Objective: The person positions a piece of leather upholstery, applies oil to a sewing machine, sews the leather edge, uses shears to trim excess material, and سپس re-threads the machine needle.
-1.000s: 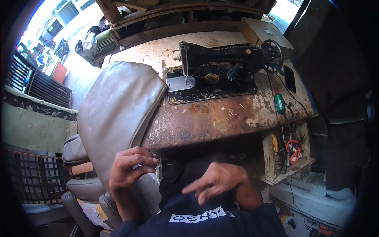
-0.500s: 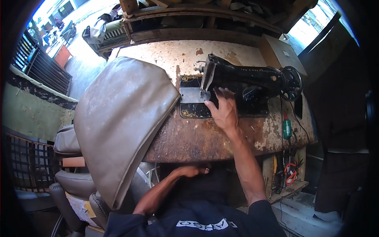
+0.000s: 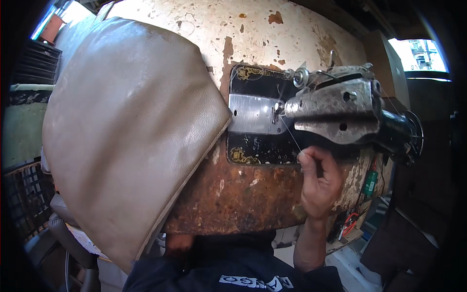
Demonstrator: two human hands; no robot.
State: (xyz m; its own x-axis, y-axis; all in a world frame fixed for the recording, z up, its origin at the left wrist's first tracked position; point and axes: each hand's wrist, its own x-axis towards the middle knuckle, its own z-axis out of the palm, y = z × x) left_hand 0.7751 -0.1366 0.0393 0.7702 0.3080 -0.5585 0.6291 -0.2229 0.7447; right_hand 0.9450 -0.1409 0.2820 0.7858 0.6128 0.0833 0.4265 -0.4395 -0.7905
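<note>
My right hand (image 3: 322, 182) is closed in a pinch on a thin thread (image 3: 294, 138), in front of the black sewing machine (image 3: 335, 114). The thread runs taut from the needle area down to my fingertips. The machine's shiny metal slide plate (image 3: 250, 114) lies left of the needle. Under the table's front edge, a small part of my left hand or wrist (image 3: 179, 242) shows, its fingers hidden. A large grey-brown leather-like cover (image 3: 131, 121) with a seamed edge lies over the left of the table, its corner touching the machine bed.
The worn table (image 3: 228, 199) has peeling paint and a rusty brown front. A green bottle (image 3: 370, 181) with a red cap is at its right edge, above red-handled tools (image 3: 349, 225). A cardboard box (image 3: 386, 63) stands behind the machine. Padded pieces (image 3: 73, 243) are at lower left.
My right hand has come away from the needle toward the table's front and now draws out the thread. My left hand has slipped mostly out of sight. The view has moved closer to the machine.
</note>
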